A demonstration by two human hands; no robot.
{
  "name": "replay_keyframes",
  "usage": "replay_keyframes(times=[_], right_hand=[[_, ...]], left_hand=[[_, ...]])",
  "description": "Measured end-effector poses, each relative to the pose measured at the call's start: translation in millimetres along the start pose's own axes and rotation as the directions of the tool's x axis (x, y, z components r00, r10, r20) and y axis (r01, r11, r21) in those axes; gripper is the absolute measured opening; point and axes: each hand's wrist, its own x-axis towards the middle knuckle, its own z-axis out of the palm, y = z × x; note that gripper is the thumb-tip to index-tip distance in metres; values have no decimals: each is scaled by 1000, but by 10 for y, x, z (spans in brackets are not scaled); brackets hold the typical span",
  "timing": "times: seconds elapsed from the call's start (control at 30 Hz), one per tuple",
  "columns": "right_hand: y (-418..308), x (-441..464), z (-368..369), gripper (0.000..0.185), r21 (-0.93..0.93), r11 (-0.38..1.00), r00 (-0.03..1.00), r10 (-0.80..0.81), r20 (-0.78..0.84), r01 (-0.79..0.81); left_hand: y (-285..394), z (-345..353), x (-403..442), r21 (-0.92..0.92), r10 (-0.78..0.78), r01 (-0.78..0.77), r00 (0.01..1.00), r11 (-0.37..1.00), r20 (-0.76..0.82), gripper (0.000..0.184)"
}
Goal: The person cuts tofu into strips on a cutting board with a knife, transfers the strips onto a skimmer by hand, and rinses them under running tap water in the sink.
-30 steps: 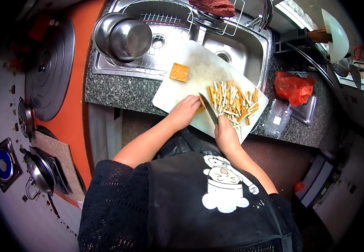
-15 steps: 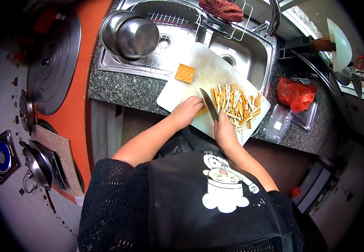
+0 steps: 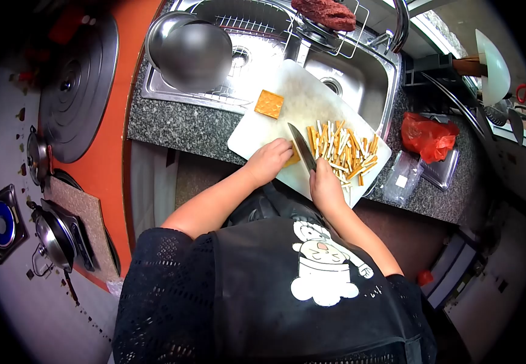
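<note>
Clock read from board centre, 12 = top of view. Nearest: black apron (image 3: 251,261) with white cartoon print (image 3: 323,286). Right hand (image 3: 326,183), between 5 and 6, closed round handle of kitchen knife (image 3: 302,145), blade slanting up toward 11. Left hand (image 3: 271,160), near 8, fingers bent, gripping orange-skinned tofu piece (image 3: 294,159) against board, just beside blade; piece mostly hidden by fingers, can't tell if blade touches it. Loose pile of tofu strips (image 3: 343,147), orange skins and white insides, at 4, on far side of knife from left hand. Square tofu slab (image 3: 269,104) lies flat at 10, apart from both hands. All on white cutting board (image 3: 246,137), which bridges speckled countertop (image 3: 178,124) and right sink basin (image 3: 369,79). Clear plastic packaging (image 3: 403,176) on counter at 4, red plastic bag (image 3: 428,138) at 3, shiny tray (image 3: 443,171) by it. Two metal bowls (image 3: 197,57) at 10, overlapping, blurred. Dark-red lump (image 3: 326,13) at 12, unclear what, by wire rack; faucet (image 3: 401,25) at 1. Farther left, orange tabletop (image 3: 106,176) with big grey disc (image 3: 78,91) at 9; wok (image 3: 52,241) at 8
</note>
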Motion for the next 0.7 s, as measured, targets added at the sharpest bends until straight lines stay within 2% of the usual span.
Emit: replay_keyframes(times=[0.2, 0.27, 0.37, 0.43, 0.47, 0.57, 0.7], right_hand=[[-10, -10, 46, 15, -70, 997, 996, 25, 85, -19], [40, 44, 203, 15, -66, 998, 998, 16, 55, -13], [78, 83, 249, 14, -8, 1000, 998, -28, -58, 28], [31, 107, 152, 14, 11, 998, 993, -58, -106, 60], [-5, 60, 83, 13, 18, 999, 996, -50, -79, 51], [-171, -18, -119, 14, -52, 997, 987, 69, 144, -62], [-82, 69, 129, 15, -78, 996, 995, 41, 86, -34]], left_hand=[[20, -28, 12, -5, -16, 16, 1000, 1000, 0, 27], [31, 0, -4, 15, 7, -7, 999, 1000, -53, 27], [9, 18, -2, -17, -19, 19, 1000, 1000, 2, 27], [17, 3, -10, 27, 22, -21, 999, 999, -29, 27], [6, -9, -21, 53, 39, -37, 998, 998, -44, 27], [17, -9, -29, 34, 9, -9, 1000, 999, 6, 26], [10, 16, -45, -1, -6, 6, 999, 1000, -45, 25]])
